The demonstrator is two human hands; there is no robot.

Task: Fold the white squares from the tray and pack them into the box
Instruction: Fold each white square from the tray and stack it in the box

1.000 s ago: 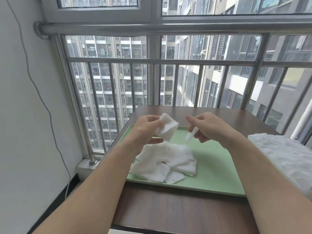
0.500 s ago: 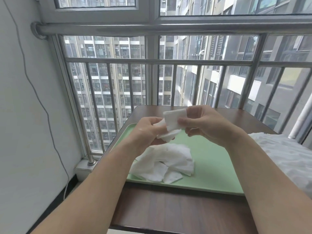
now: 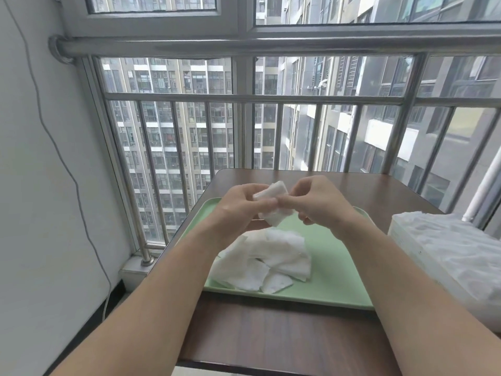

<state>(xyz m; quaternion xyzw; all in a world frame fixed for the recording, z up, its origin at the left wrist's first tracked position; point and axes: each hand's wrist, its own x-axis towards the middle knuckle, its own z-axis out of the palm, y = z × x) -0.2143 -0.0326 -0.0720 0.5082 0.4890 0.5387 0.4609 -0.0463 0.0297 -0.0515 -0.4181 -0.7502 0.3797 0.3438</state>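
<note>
White cloth is getting worked above the far half of the green tray [image 3: 339, 270]: the left hand [image 3: 240, 206] and the right hand [image 3: 321, 204] are meeting in mid-air, both pinching one white square [image 3: 275, 191] between thumb and fingertips. Their fingers are curling in close around it, and the piece is bunching up partly folded, one end poking up and another hanging below the knuckles. Under the hands, the pile of white squares [image 3: 271, 256] is lying loose and overlapping on the tray's near-left part. The tray is sitting on the brown wooden table [image 3: 271, 337]. Off to the right, a white, bumpy-topped box [image 3: 447, 253] is resting just beside the tray's right rim. Beyond the table's far edge, a metal railing [image 3: 244, 98] is standing before the window.
</note>
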